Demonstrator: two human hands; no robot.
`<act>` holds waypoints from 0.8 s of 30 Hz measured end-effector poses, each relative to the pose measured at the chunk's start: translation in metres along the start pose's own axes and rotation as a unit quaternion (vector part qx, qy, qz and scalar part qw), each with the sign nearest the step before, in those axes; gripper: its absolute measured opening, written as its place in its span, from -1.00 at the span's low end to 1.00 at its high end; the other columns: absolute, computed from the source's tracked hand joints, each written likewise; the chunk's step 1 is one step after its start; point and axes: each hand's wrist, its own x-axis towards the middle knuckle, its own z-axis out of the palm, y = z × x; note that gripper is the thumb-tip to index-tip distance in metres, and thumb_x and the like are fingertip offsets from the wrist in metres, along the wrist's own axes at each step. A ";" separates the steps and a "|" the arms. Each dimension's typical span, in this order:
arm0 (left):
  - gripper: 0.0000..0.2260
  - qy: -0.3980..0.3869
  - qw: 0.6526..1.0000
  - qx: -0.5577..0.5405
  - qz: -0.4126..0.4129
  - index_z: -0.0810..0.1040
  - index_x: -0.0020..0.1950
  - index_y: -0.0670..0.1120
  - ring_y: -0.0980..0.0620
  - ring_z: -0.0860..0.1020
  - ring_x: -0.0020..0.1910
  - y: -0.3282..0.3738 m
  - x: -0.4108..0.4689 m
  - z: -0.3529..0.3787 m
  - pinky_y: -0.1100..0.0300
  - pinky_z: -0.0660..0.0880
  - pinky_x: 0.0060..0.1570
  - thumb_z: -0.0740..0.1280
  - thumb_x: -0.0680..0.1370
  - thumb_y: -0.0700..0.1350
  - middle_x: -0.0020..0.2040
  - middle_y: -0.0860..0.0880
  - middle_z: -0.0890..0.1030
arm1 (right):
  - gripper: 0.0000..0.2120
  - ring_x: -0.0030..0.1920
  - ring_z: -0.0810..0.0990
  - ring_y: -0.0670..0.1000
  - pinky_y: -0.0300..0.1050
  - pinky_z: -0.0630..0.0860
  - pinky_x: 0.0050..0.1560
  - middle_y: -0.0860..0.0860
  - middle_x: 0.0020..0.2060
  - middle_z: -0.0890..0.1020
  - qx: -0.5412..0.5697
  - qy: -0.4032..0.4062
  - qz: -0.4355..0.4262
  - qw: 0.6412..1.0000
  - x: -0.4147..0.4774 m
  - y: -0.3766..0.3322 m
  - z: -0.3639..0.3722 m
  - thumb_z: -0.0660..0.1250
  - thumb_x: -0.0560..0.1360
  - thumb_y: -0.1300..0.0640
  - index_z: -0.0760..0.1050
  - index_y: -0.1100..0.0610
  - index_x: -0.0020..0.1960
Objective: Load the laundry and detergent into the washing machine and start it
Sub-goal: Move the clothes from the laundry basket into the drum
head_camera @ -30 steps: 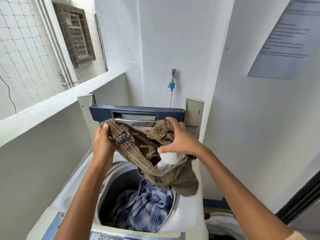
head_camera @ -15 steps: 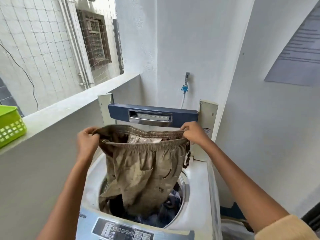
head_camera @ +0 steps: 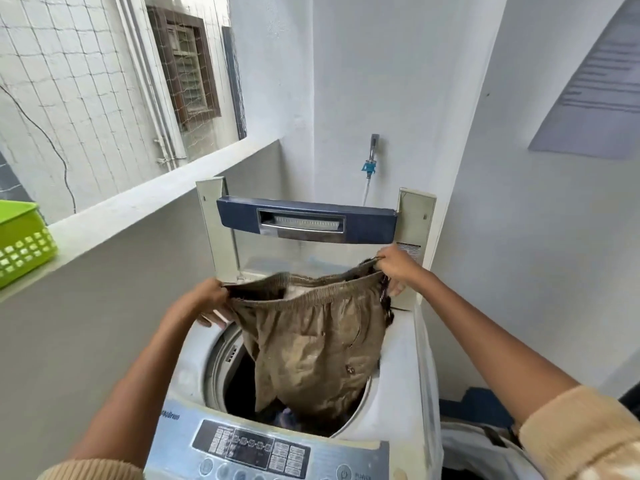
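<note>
A pair of olive-brown shorts (head_camera: 311, 351) hangs by its elastic waistband over the open drum of a top-loading washing machine (head_camera: 394, 382). My left hand (head_camera: 207, 299) grips the waistband's left end and my right hand (head_camera: 398, 268) grips its right end. The legs of the shorts dip into the drum, where dark and blue clothes (head_camera: 287, 417) show at the bottom. The machine's lid (head_camera: 304, 220) stands folded upright at the back. A control panel (head_camera: 256, 452) with buttons runs along the machine's near edge.
A green plastic basket (head_camera: 20, 240) sits on the ledge at the left. A tap with a blue fitting (head_camera: 370, 161) and hose is on the wall behind the machine. A white bag or basket (head_camera: 485, 448) lies on the floor to the right.
The bunched shorts were spread out by the waistband between both hands, then lowered further so the legs hang into the drum. The view has tipped down, showing more of the control panel.
</note>
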 end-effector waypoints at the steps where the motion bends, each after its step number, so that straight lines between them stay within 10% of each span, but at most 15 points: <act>1: -0.70 0.011 0.999 -0.033 0.007 0.50 0.15 -0.18 -0.08 0.64 -0.36 -0.002 0.005 0.004 0.29 0.47 -0.46 0.02 0.57 -0.25 -0.17 -0.15 0.65 | -0.82 -0.34 0.60 0.20 -0.13 0.52 -0.58 0.21 -0.18 0.55 0.011 0.013 -0.006 1.000 0.001 0.001 0.004 0.09 0.51 0.31 0.45 0.19 -0.02; 6: -0.54 0.199 0.951 -0.172 0.163 0.30 0.42 -0.09 -0.25 0.49 0.19 -0.008 0.029 0.022 -0.20 0.49 0.16 0.02 0.53 -0.32 0.26 -0.17 0.46 | -0.74 0.01 0.58 0.21 0.23 0.58 -0.04 0.08 -0.09 0.53 0.235 0.167 -0.059 0.956 0.006 -0.010 0.029 0.11 0.51 0.33 0.47 0.14 0.10; 14: -0.29 -0.068 0.993 0.086 0.047 -0.10 0.54 -0.05 -0.24 0.34 0.39 -0.025 0.024 0.066 0.00 0.37 0.27 0.28 0.56 0.01 0.45 -0.21 0.26 | -0.63 0.13 0.48 0.12 -0.05 0.47 -0.03 0.09 0.16 0.44 0.105 -0.061 0.021 0.992 -0.001 0.012 0.069 0.27 0.51 0.21 0.41 0.20 0.30; 21: -0.56 -0.164 0.958 0.218 0.085 0.29 0.43 -0.15 -0.09 0.55 -0.03 -0.013 0.013 0.098 0.17 0.46 -0.19 0.19 0.60 0.01 0.27 -0.15 0.49 | -0.89 -0.24 0.63 0.04 -0.18 0.53 -0.25 0.03 -0.14 0.57 0.091 -0.223 0.037 0.970 -0.014 0.066 0.066 0.23 0.52 0.15 0.50 0.13 0.00; 24: -0.57 -0.175 0.949 0.232 0.123 0.30 0.44 -0.13 -0.12 0.50 0.24 0.004 0.008 0.121 0.10 0.46 0.11 0.18 0.61 0.00 0.38 -0.14 0.42 | -0.87 -0.23 0.64 0.04 -0.17 0.53 -0.22 0.05 -0.14 0.61 0.155 -0.199 0.051 0.966 -0.023 0.089 0.057 0.22 0.53 0.17 0.51 0.14 0.03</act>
